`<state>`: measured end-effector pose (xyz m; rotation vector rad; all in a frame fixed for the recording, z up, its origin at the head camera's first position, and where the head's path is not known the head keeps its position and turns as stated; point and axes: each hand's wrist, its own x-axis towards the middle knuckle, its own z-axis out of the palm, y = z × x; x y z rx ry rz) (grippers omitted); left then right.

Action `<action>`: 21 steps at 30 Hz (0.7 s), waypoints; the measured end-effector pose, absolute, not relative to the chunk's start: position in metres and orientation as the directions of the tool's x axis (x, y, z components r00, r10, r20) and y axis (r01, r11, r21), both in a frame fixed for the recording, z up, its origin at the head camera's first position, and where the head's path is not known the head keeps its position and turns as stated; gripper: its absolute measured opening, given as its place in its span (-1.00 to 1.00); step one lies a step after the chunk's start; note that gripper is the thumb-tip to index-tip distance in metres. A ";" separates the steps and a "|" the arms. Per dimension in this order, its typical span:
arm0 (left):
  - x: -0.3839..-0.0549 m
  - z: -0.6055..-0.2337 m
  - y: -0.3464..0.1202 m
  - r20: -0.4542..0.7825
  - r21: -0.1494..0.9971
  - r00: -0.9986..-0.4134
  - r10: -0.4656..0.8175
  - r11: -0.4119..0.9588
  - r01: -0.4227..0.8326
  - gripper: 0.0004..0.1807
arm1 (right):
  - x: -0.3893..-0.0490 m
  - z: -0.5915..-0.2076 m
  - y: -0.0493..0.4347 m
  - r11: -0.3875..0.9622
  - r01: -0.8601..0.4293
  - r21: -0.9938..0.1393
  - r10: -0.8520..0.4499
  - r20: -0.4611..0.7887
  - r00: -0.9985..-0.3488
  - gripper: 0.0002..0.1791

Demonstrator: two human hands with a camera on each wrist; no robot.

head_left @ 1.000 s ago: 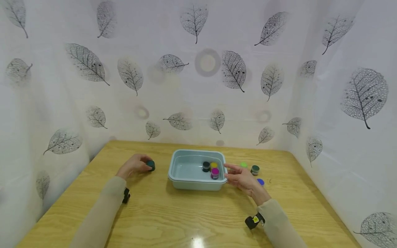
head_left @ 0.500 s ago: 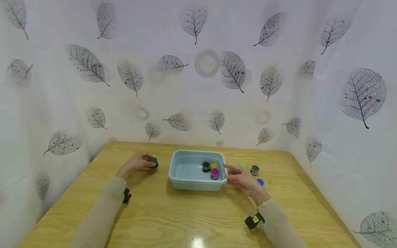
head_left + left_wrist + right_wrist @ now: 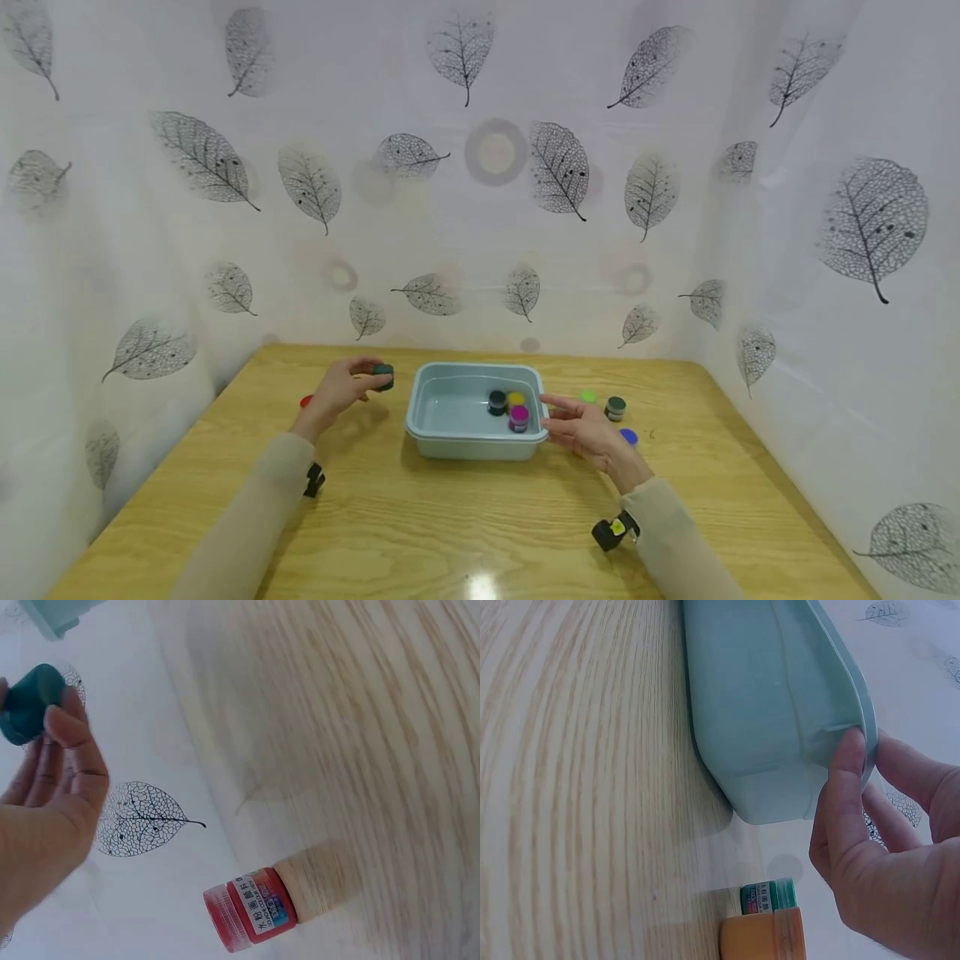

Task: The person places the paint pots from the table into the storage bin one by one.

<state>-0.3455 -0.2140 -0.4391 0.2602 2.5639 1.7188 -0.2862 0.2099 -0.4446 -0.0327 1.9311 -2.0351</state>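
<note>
My left hand [image 3: 341, 392] pinches a dark teal paint jar [image 3: 384, 377] between thumb and fingers, raised over the table left of a pale blue plastic basin [image 3: 480, 448]. The left wrist view shows the jar [image 3: 34, 703] tilted in the fingertips. Inside the basin, toward its right end, are a black jar [image 3: 497, 403], a yellow-lidded jar [image 3: 517, 400] and a magenta jar [image 3: 519, 418]. At the basin's right side, my right hand [image 3: 592, 432] touches the rim with extended fingers. The right wrist view shows these fingertips [image 3: 847, 750] against the rim.
A red paint jar [image 3: 251, 909] stands behind the left wrist. Beyond the right hand are light green [image 3: 588, 397], dark green [image 3: 615, 408] and blue-lidded [image 3: 628, 437] jars. An orange jar [image 3: 761, 937] shows in the right wrist view. Leaf-patterned curtains surround the wooden table.
My left hand has lifted the teal jar up and to the right, toward the basin. The red lid has come into sight behind it. My right hand stays at the rim.
</note>
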 end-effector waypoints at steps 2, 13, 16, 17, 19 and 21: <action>-0.345 -0.439 -0.213 0.101 0.911 -0.982 0.159 0.383 0.156 -0.40 | -0.286 -0.444 0.210 -0.024 0.224 -0.974 -0.259 -0.210 -0.943 -0.38; -0.337 -0.437 -0.197 0.215 0.922 -0.973 0.078 0.314 0.229 -0.42 | -0.286 -0.444 0.209 -0.008 0.221 -0.975 -0.251 -0.212 -0.944 -0.38; -0.335 -0.437 -0.189 0.272 0.915 -0.961 0.056 0.293 0.276 -0.46 | -0.287 -0.445 0.210 -0.002 0.216 -0.976 -0.252 -0.209 -0.945 -0.38; -0.334 -0.437 -0.187 0.291 0.911 -0.956 0.047 0.291 0.291 -0.47 | -0.287 -0.445 0.210 -0.002 0.215 -0.977 -0.251 -0.208 -0.945 -0.38; -0.334 -0.436 -0.182 0.323 0.902 -0.946 0.031 0.293 0.318 -0.50 | -0.287 -0.445 0.210 -0.001 0.213 -0.977 -0.249 -0.206 -0.946 -0.38; -0.333 -0.435 -0.177 0.354 0.885 -0.935 0.024 0.313 0.343 -0.51 | -0.287 -0.445 0.210 -0.003 0.213 -0.977 -0.245 -0.206 -0.947 -0.38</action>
